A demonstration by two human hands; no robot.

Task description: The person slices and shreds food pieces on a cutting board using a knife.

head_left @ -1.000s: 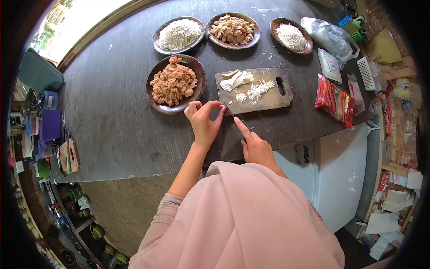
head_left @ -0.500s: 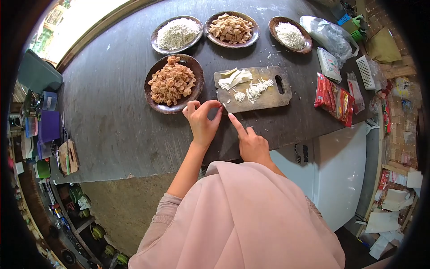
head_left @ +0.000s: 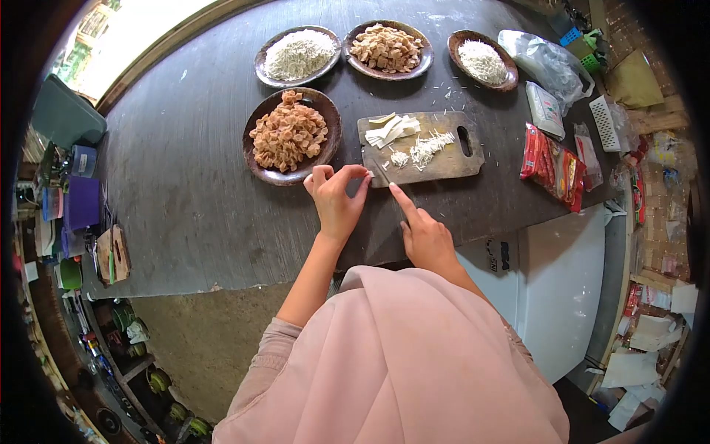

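Note:
My left hand (head_left: 334, 201) is closed in a pinch at the near left corner of a wooden cutting board (head_left: 467, 166), gripping a small white piece (head_left: 368, 174). My right hand (head_left: 429, 240) is wrapped round a knife, its index finger stretched along the top. The thin knife blade (head_left: 382, 174) points away from me over that same corner, just right of the pinched fingers; the handle is hidden in the palm. Flat white strips (head_left: 392, 131) lie at the board's far left. Chopped white slivers (head_left: 430, 149) and a smaller white heap (head_left: 399, 159) lie nearer the middle.
Brown chips (head_left: 288, 137) fill a dark plate left of the board. Farther back stand plates of white shreds (head_left: 299, 55), paler chips (head_left: 386, 48) and more white shreds (head_left: 482, 61). Red packets (head_left: 551, 166) and a plastic bag (head_left: 543, 63) lie right.
My right hand and the knife have shifted slightly right and away from the left fingertips. My left hand keeps its pinch. The whole view has moved a little.

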